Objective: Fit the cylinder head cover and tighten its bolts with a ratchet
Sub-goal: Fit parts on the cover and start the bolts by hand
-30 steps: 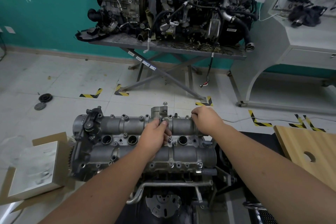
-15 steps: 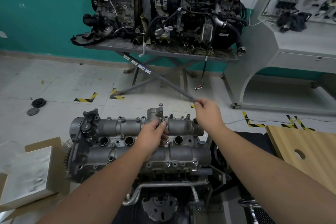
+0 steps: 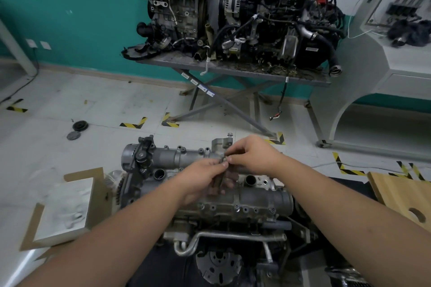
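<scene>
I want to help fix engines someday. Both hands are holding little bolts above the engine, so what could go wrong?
1. A bolt pinched between the left hand and right hand could slip and drop into an open round hole in the cylinder head cover.
2. Motion blur hides the left hand's grip on the spare bolts, so some might spill.

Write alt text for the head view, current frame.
Both hands meet over the middle of the cylinder head cover: the left hand holds a few bolts, and the right hand pinches one at their tops. No ratchet visible.
</scene>
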A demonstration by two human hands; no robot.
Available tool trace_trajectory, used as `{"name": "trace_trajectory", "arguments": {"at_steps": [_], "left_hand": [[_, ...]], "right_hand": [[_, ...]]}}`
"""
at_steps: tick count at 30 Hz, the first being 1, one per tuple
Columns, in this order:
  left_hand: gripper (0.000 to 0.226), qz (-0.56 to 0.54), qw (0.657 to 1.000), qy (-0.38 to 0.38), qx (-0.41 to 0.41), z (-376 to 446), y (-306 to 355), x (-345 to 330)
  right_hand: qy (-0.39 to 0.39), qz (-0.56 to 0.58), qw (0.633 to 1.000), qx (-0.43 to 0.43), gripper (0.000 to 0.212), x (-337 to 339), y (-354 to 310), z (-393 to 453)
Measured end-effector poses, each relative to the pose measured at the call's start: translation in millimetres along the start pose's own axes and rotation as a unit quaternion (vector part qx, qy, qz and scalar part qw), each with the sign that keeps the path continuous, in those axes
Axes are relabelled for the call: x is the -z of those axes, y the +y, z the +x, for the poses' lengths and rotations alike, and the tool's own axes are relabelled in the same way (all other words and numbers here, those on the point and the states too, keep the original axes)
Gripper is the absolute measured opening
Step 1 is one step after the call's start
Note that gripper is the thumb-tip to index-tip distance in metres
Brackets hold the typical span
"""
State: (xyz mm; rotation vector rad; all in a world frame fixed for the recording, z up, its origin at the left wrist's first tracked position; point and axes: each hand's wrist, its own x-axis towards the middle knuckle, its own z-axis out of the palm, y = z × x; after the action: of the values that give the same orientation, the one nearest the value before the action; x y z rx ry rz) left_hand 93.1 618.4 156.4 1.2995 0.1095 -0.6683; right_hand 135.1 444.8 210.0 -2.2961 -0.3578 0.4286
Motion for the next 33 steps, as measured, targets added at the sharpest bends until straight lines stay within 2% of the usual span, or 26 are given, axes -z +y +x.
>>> {"name": "trace_trajectory", "arguments": {"at_steps": [5, 8, 11, 14, 18, 26, 33], "left_hand": [[0.028, 0.014, 0.995, 0.095, -0.010, -14.2, 42.8, 55.0], [0.033, -0.016, 0.989, 0.143, -0.018, -25.5, 55.9, 89.0], [0.036, -0.052, 0.984, 0.169, -0.012, -31.6, 57.5, 101.2], [0.038, -0.080, 0.981, 0.178, -0.002, -31.1, 50.9, 97.0], [0.039, -0.096, 0.981, 0.169, 0.002, -26.4, 45.3, 89.1], [0.035, -0.060, 0.986, 0.153, -0.004, -26.3, 51.1, 100.3], [0.028, -0.018, 0.987, 0.158, -0.005, -20.5, 46.1, 103.6]], "right_hand": [[0.116, 0.151, 0.981, -0.021, 0.010, 7.3, -19.4, 12.5], [0.183, 0.144, 0.971, -0.042, 0.007, 16.0, -17.3, 20.9], [0.212, 0.105, 0.969, -0.072, 0.009, 22.8, -7.3, 26.6], [0.216, 0.057, 0.971, -0.084, 0.016, 25.1, -0.2, 28.6], [0.210, 0.071, 0.970, -0.095, 0.018, 23.8, 5.7, 28.1], [0.206, 0.052, 0.972, -0.099, 0.027, 25.6, 15.7, 26.7], [0.182, 0.032, 0.980, -0.078, 0.021, 19.0, 19.5, 36.9]]}}
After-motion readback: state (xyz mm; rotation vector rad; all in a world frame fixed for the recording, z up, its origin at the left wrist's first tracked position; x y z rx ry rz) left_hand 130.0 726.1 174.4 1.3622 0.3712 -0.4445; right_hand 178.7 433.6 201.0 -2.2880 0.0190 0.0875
